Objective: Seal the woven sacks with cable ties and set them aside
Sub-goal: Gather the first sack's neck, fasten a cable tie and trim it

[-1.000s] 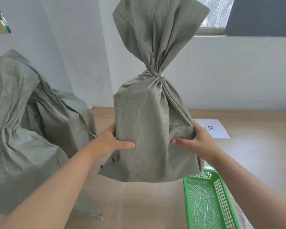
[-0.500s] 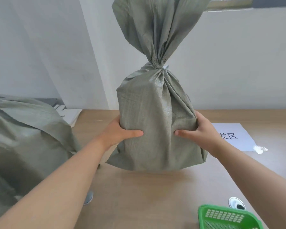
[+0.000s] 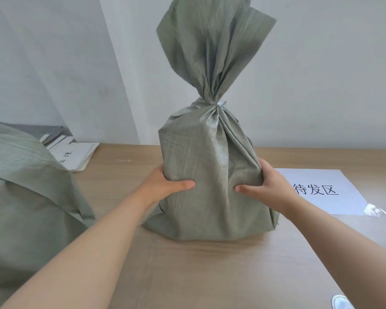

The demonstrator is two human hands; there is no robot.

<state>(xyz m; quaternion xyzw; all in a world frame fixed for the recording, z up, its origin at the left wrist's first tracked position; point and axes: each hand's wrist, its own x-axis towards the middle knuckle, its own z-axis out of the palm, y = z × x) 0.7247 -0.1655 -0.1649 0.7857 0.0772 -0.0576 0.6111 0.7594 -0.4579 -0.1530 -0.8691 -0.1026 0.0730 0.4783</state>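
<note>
A grey-green woven plastic sack (image 3: 210,175) stands upright on the light wooden surface (image 3: 210,275). Its bottom edge appears to meet the wood, with a tight shadow under it. The neck is gathered and cinched by a thin white cable tie (image 3: 221,103), and the loose top fans out above it. Both bare arms reach forward from the near edge and converge on the lower half of the sack. The left hand (image 3: 165,186) is on the sack's left flank, thumb laid flat and nearly level across the near face, pointing right, the fingers going round the side out of sight. The right hand (image 3: 267,188) mirrors it on the right flank, thumb pointing left and pressed into the cloth so that it dimples, with the fingers wrapped round the far side. Each grip is clamped on the sack, which is squeezed between the palms. Just right of the sack and partly behind the right hand lies a white paper sheet with black printed characters (image 3: 321,192), and a small crumpled clear scrap (image 3: 374,211) sits at that sheet's near right corner. To the left of the sack, apart from it, a second grey-green woven sack (image 3: 20,197) slumps in loose folds. Behind that, left of the tied sack, is a stack of white papers (image 3: 78,155). A pale wall (image 3: 321,74) rises behind the sack.
</note>
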